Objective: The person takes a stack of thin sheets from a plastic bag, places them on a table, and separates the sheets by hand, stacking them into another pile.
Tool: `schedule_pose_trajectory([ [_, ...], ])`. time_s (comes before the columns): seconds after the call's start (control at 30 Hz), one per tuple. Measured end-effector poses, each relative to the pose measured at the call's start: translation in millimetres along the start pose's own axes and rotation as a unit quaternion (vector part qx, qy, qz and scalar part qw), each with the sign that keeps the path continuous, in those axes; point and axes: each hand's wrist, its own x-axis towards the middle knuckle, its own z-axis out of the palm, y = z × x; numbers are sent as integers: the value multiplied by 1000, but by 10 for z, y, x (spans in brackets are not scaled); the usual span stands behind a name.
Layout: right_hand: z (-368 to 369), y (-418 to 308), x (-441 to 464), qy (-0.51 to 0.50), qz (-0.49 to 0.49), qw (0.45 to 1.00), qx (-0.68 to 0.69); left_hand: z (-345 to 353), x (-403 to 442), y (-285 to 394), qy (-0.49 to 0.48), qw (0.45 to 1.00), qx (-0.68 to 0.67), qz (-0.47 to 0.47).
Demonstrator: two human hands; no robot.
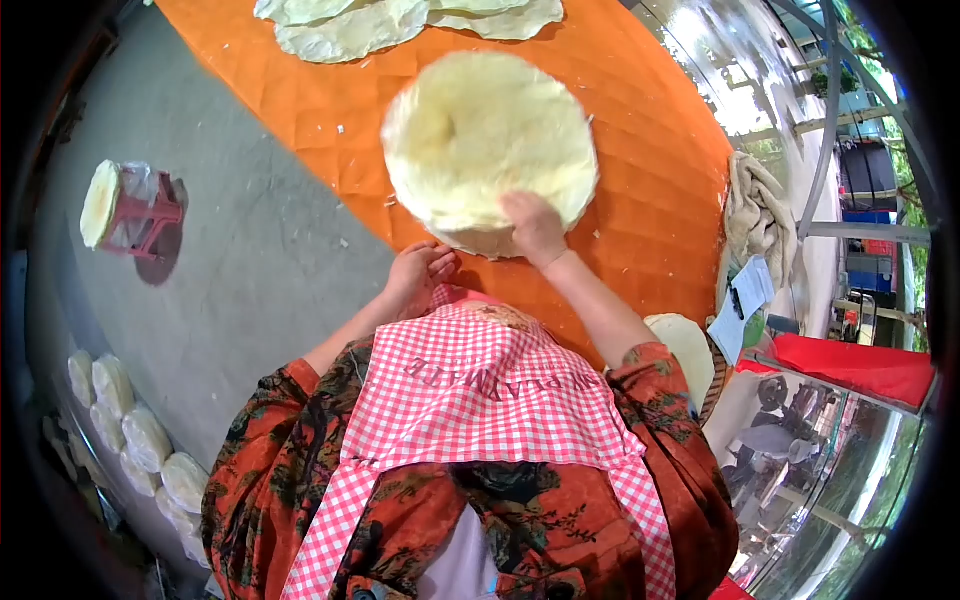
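Note:
A thick round stack of pale, thin flatbreads (490,130) lies on the orange-covered table in front of me. My right hand (537,228) is at the near edge of the stack, its fingers closed on the rim of the top flatbread; hand and bread are slightly blurred. Left of it, by the table's near edge, my left hand (418,275) rests palm inward with fingers loosely bent and nothing visible in them. It is close to the stack but apart from it.
More flatbreads (350,30) lie at the table's far side. On the grey floor (260,250) stand a pink stool (145,210) with a flatbread stack and several bagged bundles (147,440). A beige cloth (757,215), a notepad with pen (742,305) and another flatbread (685,350) are at right.

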Motion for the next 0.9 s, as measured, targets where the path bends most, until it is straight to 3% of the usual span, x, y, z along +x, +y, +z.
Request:
schedule_pose_trajectory([
  [0.03,228,32,-191,-38,15,999,-9,-3,1,1,-1,1000,-5,7],
  [0.13,174,-70,-248,-6,35,999,3,23,-17,-4,-8,1000,-15,25],
  [0.43,20,282,-265,-189,-29,981,42,277,-208,41,15,997,-58,57],
  [0.53,-60,257,-266,-220,-25,974,57,234,-192,70,-42,995,-82,25],
  [0.73,-116,181,-316,-211,-27,976,34,182,-110,139,-97,985,-134,-47],
  [0.83,-12,200,-375,-220,-3,975,10,206,-74,144,-94,990,-104,-13],
  [0.9,79,219,-412,-202,10,979,4,108,49,113,-161,982,-91,-26],
])
